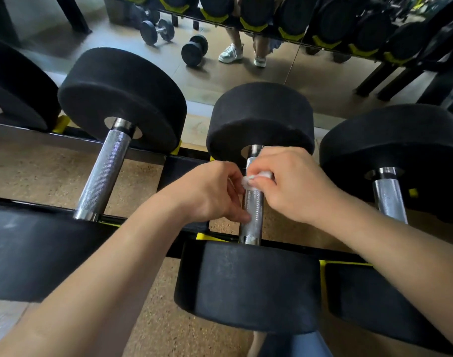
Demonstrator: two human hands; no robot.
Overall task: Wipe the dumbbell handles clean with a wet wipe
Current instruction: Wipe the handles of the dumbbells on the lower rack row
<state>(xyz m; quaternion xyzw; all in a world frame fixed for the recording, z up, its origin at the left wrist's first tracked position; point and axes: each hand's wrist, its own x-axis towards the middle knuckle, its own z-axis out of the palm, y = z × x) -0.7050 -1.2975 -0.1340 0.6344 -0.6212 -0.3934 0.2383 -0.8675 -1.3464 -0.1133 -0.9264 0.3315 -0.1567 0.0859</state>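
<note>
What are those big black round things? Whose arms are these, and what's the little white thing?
The camera sits on a person's head and looks down, so the arms are theirs. The black rounds are the weights of dumbbells lying on a rack in a gym. The shiny bar between two weights is a handle. The right hand pinches a small white wet wipe against the middle dumbbell handle to clean it. The left hand touches the same handle. Behind is a mirror, which shows more dumbbells.
</note>
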